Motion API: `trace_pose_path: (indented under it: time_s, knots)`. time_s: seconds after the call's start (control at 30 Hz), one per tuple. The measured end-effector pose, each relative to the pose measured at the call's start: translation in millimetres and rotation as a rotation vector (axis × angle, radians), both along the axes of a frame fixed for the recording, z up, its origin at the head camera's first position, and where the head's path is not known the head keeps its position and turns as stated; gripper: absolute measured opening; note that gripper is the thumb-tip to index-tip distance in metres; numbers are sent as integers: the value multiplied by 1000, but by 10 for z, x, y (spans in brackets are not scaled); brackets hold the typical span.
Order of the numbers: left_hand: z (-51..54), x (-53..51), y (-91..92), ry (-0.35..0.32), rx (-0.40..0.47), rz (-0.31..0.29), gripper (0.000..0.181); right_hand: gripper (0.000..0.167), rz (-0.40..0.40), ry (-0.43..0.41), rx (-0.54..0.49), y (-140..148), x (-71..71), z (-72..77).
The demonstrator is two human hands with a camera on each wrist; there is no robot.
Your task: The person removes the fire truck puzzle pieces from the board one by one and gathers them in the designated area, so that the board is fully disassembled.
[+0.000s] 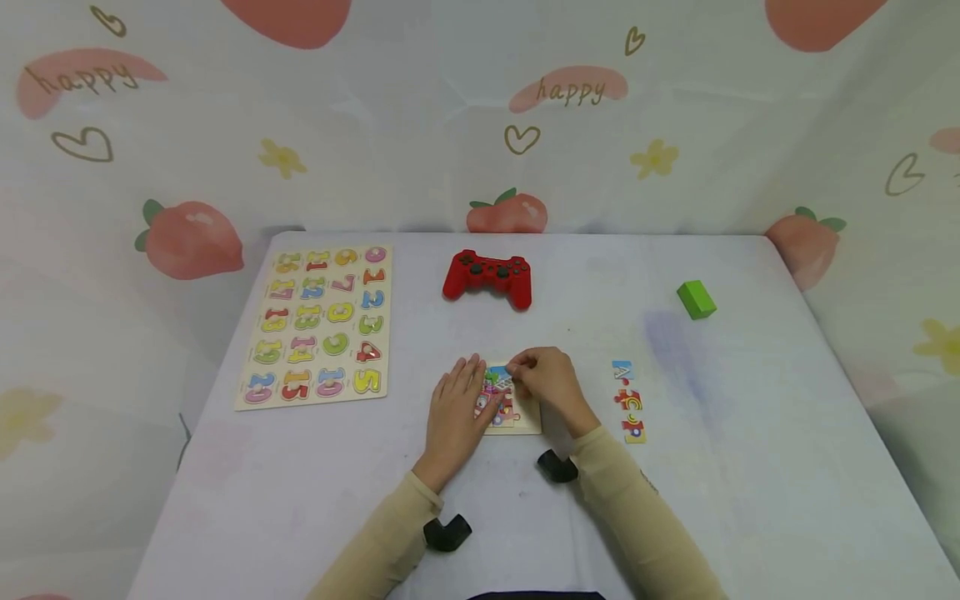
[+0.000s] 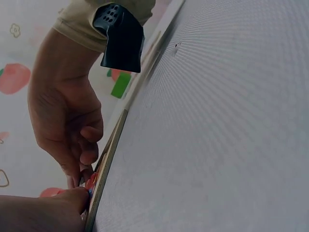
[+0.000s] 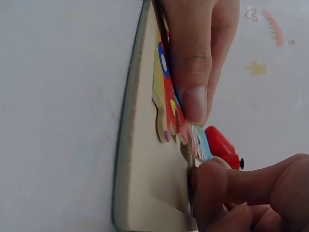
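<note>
A small wooden puzzle board [image 1: 529, 417] lies at the middle of the table, its picture pieces [image 1: 507, 410] filling the left part. My left hand [image 1: 456, 418] rests over its left side, fingers extended and thumb [image 3: 195, 104] down on the pieces. At the board's upper right, my right hand [image 1: 553, 385] pinches a blue-and-white piece [image 3: 201, 144] between thumb and forefinger; the fingertips partly hide it. Bare wood [image 3: 145, 179] shows on the board's right side. Several loose pieces [image 1: 630, 401] lie in a column right of the board.
A wooden number board [image 1: 313, 329] lies at the left. Behind the puzzle sits a red game controller [image 1: 488, 277], and a green block [image 1: 697, 299] is at the back right. A patterned curtain [image 1: 420, 125] hangs behind the table.
</note>
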State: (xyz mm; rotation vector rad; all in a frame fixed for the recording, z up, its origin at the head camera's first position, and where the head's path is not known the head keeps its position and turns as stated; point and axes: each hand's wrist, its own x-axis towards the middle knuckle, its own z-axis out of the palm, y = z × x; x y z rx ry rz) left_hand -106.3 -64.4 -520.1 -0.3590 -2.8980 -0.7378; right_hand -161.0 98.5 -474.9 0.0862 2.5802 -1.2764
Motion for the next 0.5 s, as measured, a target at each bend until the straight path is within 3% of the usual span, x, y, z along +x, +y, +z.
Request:
trace_pose_path:
  time_s: [0.2, 0.5]
  knots:
    - [8, -1, 0, 26, 4, 3, 61, 13, 10, -36, 0, -4, -37, 15]
    - [9, -1, 0, -22, 23, 1, 63, 15, 41, -86, -15, 36, -89, 20]
